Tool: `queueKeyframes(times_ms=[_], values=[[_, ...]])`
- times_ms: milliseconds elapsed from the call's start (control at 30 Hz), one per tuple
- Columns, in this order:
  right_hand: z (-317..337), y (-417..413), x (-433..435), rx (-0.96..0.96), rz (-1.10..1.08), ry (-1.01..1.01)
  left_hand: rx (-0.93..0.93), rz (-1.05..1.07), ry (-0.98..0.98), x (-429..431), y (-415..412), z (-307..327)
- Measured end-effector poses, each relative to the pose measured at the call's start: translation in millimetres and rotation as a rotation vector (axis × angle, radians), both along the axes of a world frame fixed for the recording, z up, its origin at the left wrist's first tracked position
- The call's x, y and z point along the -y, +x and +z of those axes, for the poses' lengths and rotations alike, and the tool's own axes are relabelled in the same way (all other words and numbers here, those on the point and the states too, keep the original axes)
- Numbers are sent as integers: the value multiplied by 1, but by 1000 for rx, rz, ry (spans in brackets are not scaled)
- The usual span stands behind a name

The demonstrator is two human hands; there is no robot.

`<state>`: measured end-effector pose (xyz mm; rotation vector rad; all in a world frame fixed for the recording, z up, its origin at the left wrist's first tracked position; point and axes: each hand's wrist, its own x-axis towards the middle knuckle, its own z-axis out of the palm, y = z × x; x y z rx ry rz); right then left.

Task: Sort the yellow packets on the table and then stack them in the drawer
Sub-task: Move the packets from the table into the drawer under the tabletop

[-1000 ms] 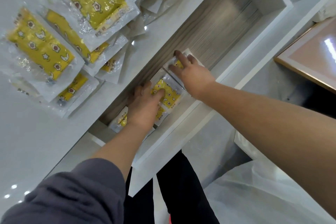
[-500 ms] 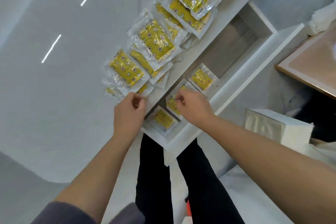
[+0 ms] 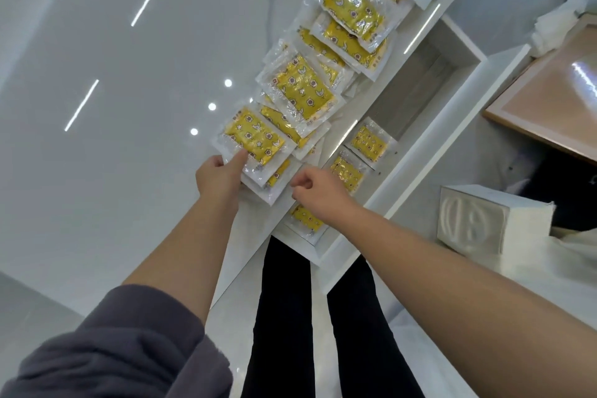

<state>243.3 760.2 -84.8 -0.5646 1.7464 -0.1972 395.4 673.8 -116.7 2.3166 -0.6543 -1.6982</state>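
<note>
The left hand [image 3: 219, 179] grips the nearest packet [image 3: 255, 139] at its near corner, with the thumb laid flat on the clear wrapper and the fingers tucked at the edge beside it. That packet lies on top of others on the white table [image 3: 97, 171]. It is at the near end of a row of yellow packets [image 3: 303, 90], which runs away from the hand, one overlapping the next, along the table's edge.

The right hand [image 3: 318, 189] hovers just to the right of the left one, over that same edge. Its fingers are curled in and nothing shows between them (closed, then, on nothing).

Past this hand and to its right stands the open drawer [image 3: 416, 90], with white walls and a wood-grain bottom. In it three more packets [image 3: 370, 142] lie flat in a line. One is partly hidden under the right wrist, one is just beyond the knuckles, and one is further on.

To the right of the right forearm sits a white box [image 3: 484, 223]. A grey sleeve [image 3: 113, 349] covers the left upper arm.
</note>
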Motion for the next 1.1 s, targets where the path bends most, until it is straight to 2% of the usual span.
queueKeyframes(times_ms=[133, 233, 367, 433, 500, 600, 767, 967, 1100], values=[[-1, -4, -1, 112, -165, 28, -67, -112, -108, -3, 18, 17], [-1, -10, 1, 278, -298, 65, -136, -266, -86, -7, 38, 32], [0, -14, 3, 326, -140, 69, -317, -443, -18, -17, 32, 45], [0, -15, 3, 300, -60, 58, -314, -527, -4, -22, 22, 42], [-1, -21, 1, 247, 1, 61, -128, -544, -65, -20, 18, 33], [-1, -34, -3, 175, 26, 70, 326, -641, -240, -6, 15, 23], [-6, -48, -9, 172, -4, 84, 588, -895, -210, 3, -7, 8], [-7, -56, -12, 166, 32, 92, 458, -831, -50, 10, 1, 4], [-4, -63, -13, 160, 5, 97, 206, -617, -52, 17, 28, 20]])
